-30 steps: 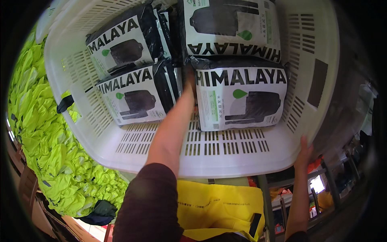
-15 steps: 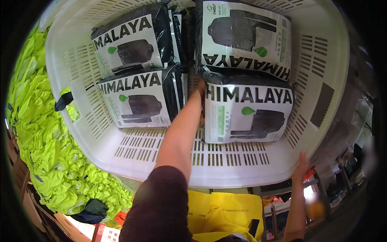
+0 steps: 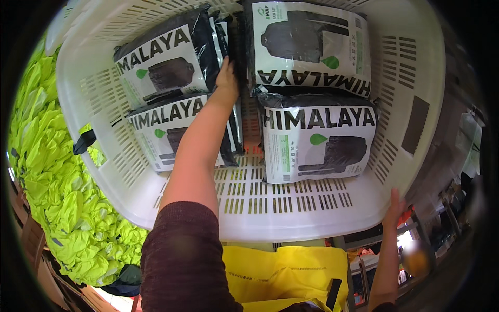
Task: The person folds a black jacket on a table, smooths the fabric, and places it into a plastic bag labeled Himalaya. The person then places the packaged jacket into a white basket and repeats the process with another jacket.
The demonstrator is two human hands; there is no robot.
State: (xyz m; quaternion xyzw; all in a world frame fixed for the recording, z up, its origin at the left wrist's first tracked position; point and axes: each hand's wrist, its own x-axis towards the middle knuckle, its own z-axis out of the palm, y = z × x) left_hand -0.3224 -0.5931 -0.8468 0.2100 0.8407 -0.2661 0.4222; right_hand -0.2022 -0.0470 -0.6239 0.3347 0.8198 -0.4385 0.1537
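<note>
A large white slatted plastic basket (image 3: 306,226) holds packaged rain sets in black-and-white bags, stacked in two columns. My left hand (image 3: 227,78) reaches into the gap between the columns, fingers stretched out along the side of the upper left pack (image 3: 163,67). My forearm covers part of the lower left pack (image 3: 169,122). Across the gap lie the upper right pack (image 3: 312,44), turned upside down, and the lower right pack (image 3: 320,143). My right hand (image 3: 393,209) is at the basket's right front rim, fingers extended, holding nothing visible.
Bright yellow-green garments (image 3: 78,218) are heaped to the left of the basket. A yellow sheet or bag (image 3: 286,270) hangs below its front edge. Shelving with mixed items (image 3: 364,270) stands at the lower right.
My left hand has moved from the gap beside the lower right pack up and left, to the upper left pack. The left packs have shifted slightly. My right hand stays near the rim.
</note>
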